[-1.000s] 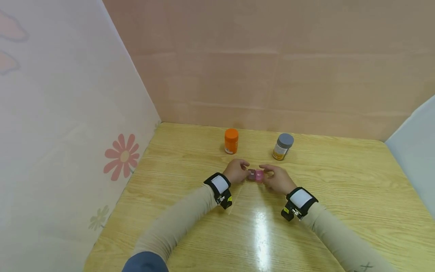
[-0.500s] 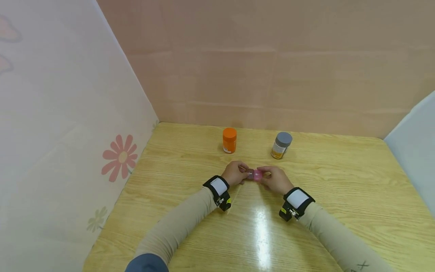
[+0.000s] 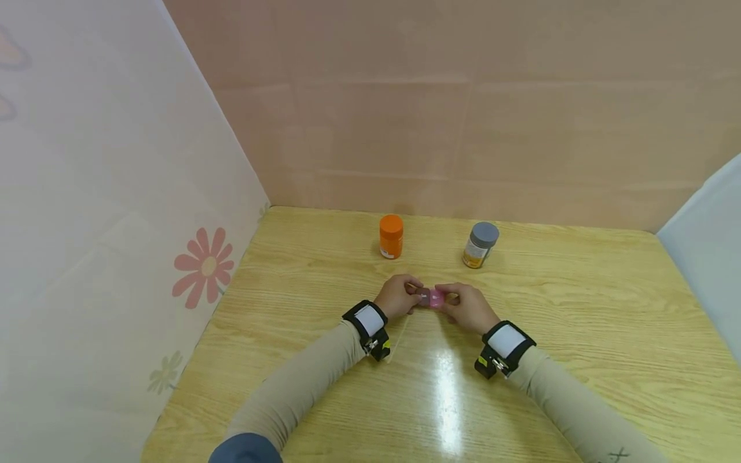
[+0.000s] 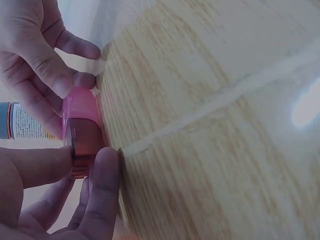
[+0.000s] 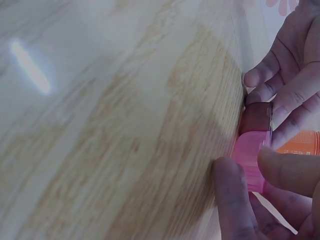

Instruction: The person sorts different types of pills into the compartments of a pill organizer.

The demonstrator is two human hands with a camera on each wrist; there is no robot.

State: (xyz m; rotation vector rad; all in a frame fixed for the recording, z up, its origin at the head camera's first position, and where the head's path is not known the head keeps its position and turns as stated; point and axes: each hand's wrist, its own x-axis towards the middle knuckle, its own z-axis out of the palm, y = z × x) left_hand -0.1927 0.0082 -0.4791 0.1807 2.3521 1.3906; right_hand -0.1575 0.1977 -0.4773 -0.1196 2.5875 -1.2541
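A small pill box with a brown part [image 3: 424, 297] and a pink part [image 3: 437, 298] lies low over the table in the head view, between both hands. My left hand [image 3: 396, 297] pinches the brown end between thumb and fingers. The pink end is gripped by my right hand [image 3: 470, 308]. In the left wrist view the brown part [image 4: 86, 136] shows ribs near the left fingertips, and the pink part [image 4: 82, 106] adjoins it. The right wrist view shows the pink part [image 5: 250, 152] with its lid down. Fingers hide both ends of the box.
Behind the hands stand an orange bottle [image 3: 391, 236] and a grey-capped bottle [image 3: 480, 244] with a white and yellow label. The wooden table [image 3: 324, 257] meets a brown backdrop [image 3: 463, 141] at its far edge. A flowered white sheet [image 3: 127, 257] borders the left side.
Over the last second the right fingers have closed in on the pink end, and the left fingers have taken a firmer hold of the brown end. The box has shifted slightly left.
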